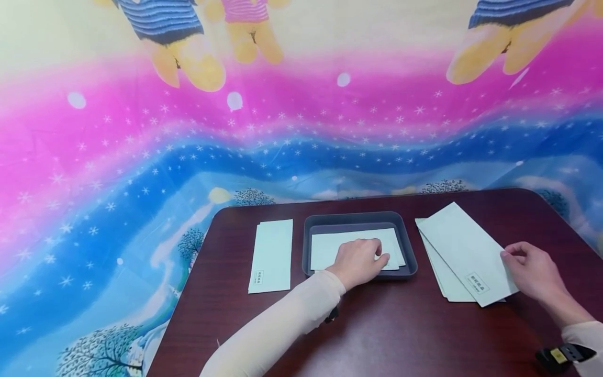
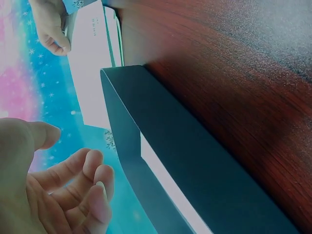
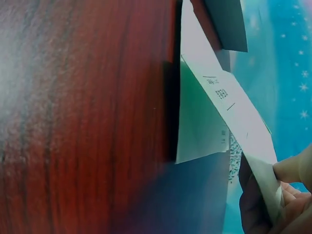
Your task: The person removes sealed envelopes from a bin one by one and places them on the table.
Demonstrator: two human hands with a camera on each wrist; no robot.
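My right hand (image 1: pixel 534 268) pinches the right edge of a pale envelope (image 1: pixel 464 251) with a small printed box near its lower end. That envelope lies tilted over a stack of similar envelopes (image 1: pixel 435 269); in the right wrist view its held end is lifted, thumb on one face and fingers behind. My left hand (image 1: pixel 359 262) hovers over a dark grey tray (image 1: pixel 306 246), fingers loosely bent. In the left wrist view, nothing is between the left thumb and fingers (image 2: pixel 78 170). Pale envelopes (image 1: pixel 324 251) lie flat inside the tray, partly hidden by this hand.
Left of the tray lies another small stack of envelopes (image 1: pixel 273 251) with the same printed box. Everything stands on a dark reddish-brown table (image 1: pixel 377 335) with rounded corners. Behind its far edge hangs a colourful printed cloth (image 1: pixel 301 115). Dark straps (image 1: pixel 565 356) are on the wrists.
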